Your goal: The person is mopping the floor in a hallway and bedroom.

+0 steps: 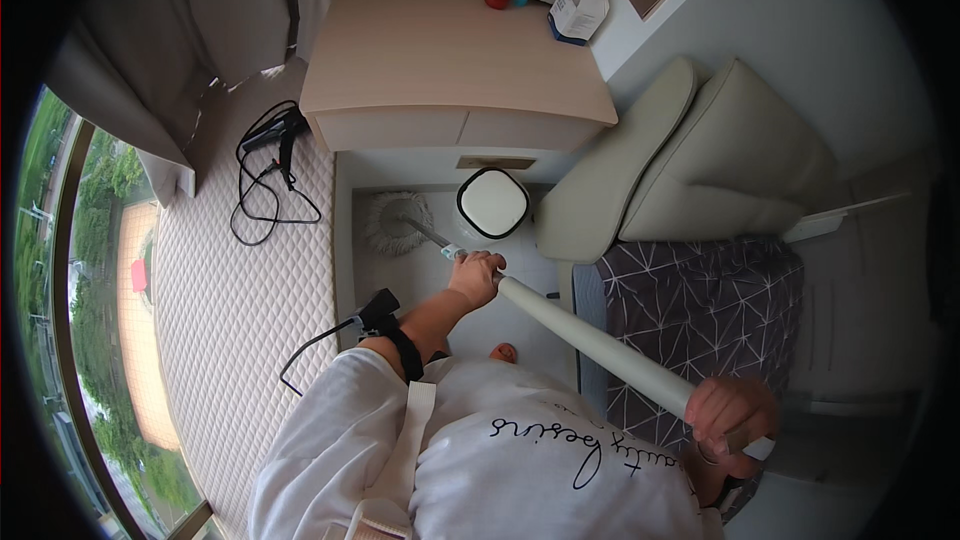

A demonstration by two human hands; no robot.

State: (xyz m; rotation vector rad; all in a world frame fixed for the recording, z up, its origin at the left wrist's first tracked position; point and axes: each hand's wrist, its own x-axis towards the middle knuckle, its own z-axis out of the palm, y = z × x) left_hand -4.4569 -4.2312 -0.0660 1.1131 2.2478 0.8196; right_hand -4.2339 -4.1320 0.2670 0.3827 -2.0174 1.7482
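A long-handled mop slants across the view in front of my body. My left hand (477, 279) is wrapped around its lower pole, close to a light blue and white collar (453, 251). Near the upper end of the thick pale handle (600, 345), my right hand (729, 414) grips it, slightly blurred. The shaggy grey mop head (399, 223) rests on the tiled floor between the padded ledge and a white-lidded bin (493, 202) with a black rim. A black strap with a cabled device (379, 311) is fastened around my left forearm.
A wooden desk (457, 52) stands ahead, bearing a box, a blue bottle and a red lid. Left is a quilted window ledge (240, 315) with a corded black hair dryer (277, 135). To the right are a bed with patterned bedding (697, 315) and its cushioned headboard (622, 172).
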